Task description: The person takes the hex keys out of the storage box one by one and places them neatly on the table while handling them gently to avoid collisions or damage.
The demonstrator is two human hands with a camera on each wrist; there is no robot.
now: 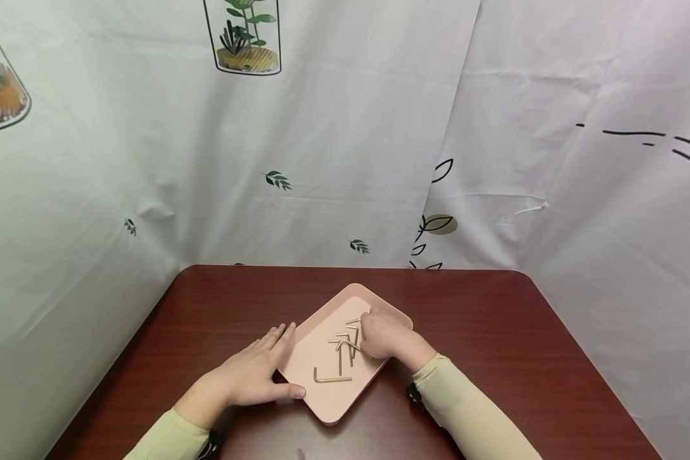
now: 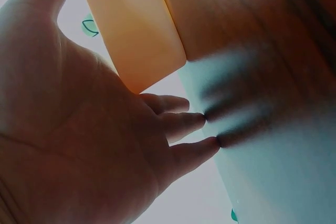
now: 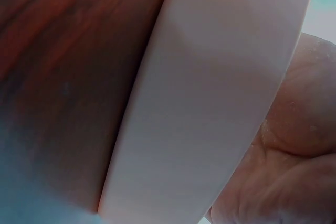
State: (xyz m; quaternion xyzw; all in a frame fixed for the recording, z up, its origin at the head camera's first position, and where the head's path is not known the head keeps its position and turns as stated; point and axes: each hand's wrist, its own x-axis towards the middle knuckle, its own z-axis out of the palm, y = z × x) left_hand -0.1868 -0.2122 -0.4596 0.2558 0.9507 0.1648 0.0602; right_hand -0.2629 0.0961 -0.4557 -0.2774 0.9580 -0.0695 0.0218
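A pink rectangular tray (image 1: 300, 364) lies turned cornerwise on the table, with several brass-coloured L-shaped hex keys (image 1: 333, 380) in it. My left hand (image 1: 250, 377) rests at the tray's left edge, its fingers spread and straight and the thumb against the rim. In the left wrist view the tray's wall (image 2: 139, 24) stands beside the palm. Over the tray's right side, my right hand (image 1: 386, 333) has its fingers curled down and grips a hex key, mostly hidden under them. The right wrist view shows the outer wall and the curled palm (image 3: 304, 108).
The dark red-brown table (image 1: 471, 313) has rounded far corners. White curtains (image 1: 345, 140) with plant prints hang behind it and along both sides. Near the lower right corner of the tray lies the right sleeve (image 1: 460, 396).
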